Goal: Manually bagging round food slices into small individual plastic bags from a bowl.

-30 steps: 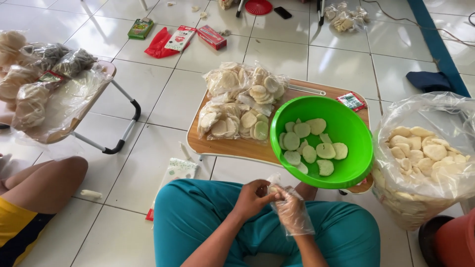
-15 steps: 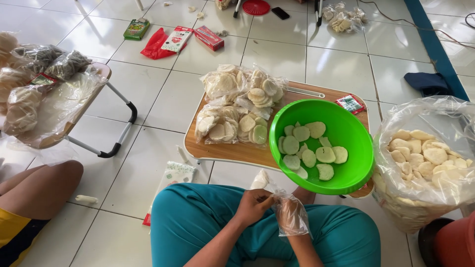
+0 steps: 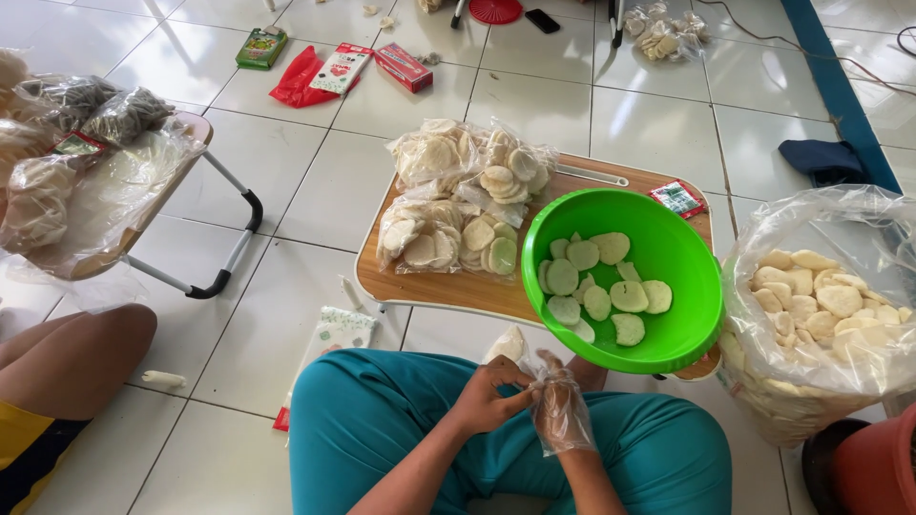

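Fingers (image 3: 510, 386) tugging plastic glove (image 3: 563, 420) (right hand).

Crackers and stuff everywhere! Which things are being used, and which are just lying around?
In use: left hand, right hand in a clear plastic glove, green bowl of crackers, big bag of crackers, packed bags.

Lying about: red packets, blue cloth, phone.

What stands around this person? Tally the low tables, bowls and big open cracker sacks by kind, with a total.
Low folding tables: 2
Green bowl: 1
Big open cracker sack: 1
Total: 4
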